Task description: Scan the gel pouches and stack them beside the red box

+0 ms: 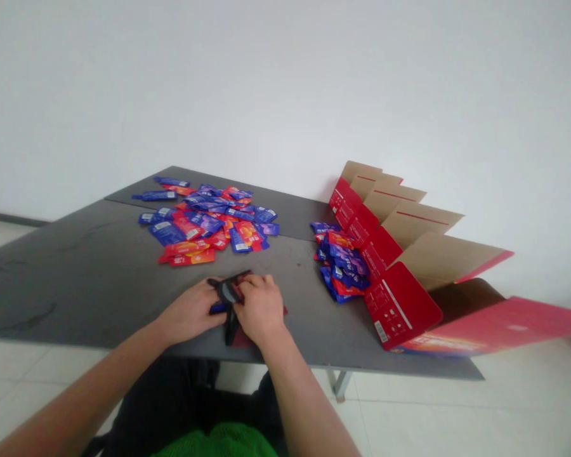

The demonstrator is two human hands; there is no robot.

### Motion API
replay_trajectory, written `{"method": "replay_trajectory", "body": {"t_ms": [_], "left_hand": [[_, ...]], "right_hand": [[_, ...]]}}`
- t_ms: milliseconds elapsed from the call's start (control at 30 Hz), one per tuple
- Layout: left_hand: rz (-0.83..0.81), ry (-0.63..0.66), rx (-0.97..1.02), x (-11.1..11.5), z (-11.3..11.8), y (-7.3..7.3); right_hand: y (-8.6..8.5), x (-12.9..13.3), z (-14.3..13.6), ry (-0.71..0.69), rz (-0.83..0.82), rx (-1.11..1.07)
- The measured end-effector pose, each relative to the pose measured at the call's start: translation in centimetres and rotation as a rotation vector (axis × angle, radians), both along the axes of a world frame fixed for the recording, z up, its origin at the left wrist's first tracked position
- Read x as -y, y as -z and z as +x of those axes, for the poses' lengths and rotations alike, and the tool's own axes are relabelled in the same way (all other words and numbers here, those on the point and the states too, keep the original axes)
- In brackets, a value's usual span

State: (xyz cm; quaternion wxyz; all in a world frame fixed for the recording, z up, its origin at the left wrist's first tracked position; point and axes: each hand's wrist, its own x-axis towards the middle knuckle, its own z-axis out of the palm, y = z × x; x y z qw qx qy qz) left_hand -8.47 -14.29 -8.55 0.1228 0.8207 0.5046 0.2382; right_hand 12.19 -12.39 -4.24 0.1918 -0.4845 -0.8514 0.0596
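My left hand [195, 311] is closed on the left side of a black thing with thin arms and a round grey middle [228, 292], near the table's front edge. From the other side my right hand [261, 308] grips the same black thing, fingers curled. What kind of object it is I cannot make out. A dark red flat piece [242, 337] shows under the hands, and a bit of blue lies by the left fingers. Beyond the hands spreads a loose pile of blue and red pouches [209, 216].
A second, smaller heap of blue and red pouches [342, 263] lies to the right. Beside it stands a row of several red cardboard boxes [400, 304] with raised flaps, along the right side of the grey table [99, 273]. A white wall [266, 82] rises behind.
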Motion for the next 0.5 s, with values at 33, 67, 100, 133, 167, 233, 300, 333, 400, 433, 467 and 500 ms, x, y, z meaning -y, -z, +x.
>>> {"method": "replay_trajectory", "body": {"t_ms": [33,67,100,133,167,233,300,333,400,433,467,500], "left_hand": [[-0.008,0.000,0.001,0.0,0.1,-0.1],[-0.014,0.007,0.002,0.0,0.1,-0.2],[-0.016,0.017,0.005,-0.1,0.2,-0.3],[-0.016,0.027,0.009,-0.1,0.2,-0.4],[-0.015,0.037,0.012,-0.1,0.2,-0.5],[-0.016,0.047,0.014,-0.1,0.1,-0.6],[-0.024,0.043,0.008,-0.1,0.1,-0.5],[-0.029,0.040,0.003,-0.1,0.0,-0.4],[-0.031,0.037,-0.006,-0.2,-0.1,-0.2],[-0.029,0.037,-0.009,-0.2,-0.2,0.0],[-0.026,0.036,-0.011,-0.2,-0.2,0.1],[-0.024,0.035,-0.013,-0.2,-0.2,0.1]], "right_hand": [[0.2,0.1,-0.1,-0.030,-0.013,0.008],[0.4,0.3,0.1,-0.034,-0.024,0.008],[0.7,0.5,0.6,-0.024,-0.029,0.003],[0.9,0.7,1.4,-0.013,-0.029,-0.001],[1.0,0.8,2.4,-0.004,-0.030,0.001],[0.9,0.6,4.8,0.011,-0.046,0.027],[0.3,0.1,6.8,0.055,-0.069,0.068],[0.0,-0.2,7.4,0.090,-0.073,0.083],[-0.6,-0.6,7.2,0.157,-0.043,0.072],[-0.8,-0.6,6.4,0.165,-0.017,0.050],[-0.8,-0.5,5.3,0.148,0.011,0.025],[-0.6,-0.3,4.0,0.113,0.033,0.000]]}}
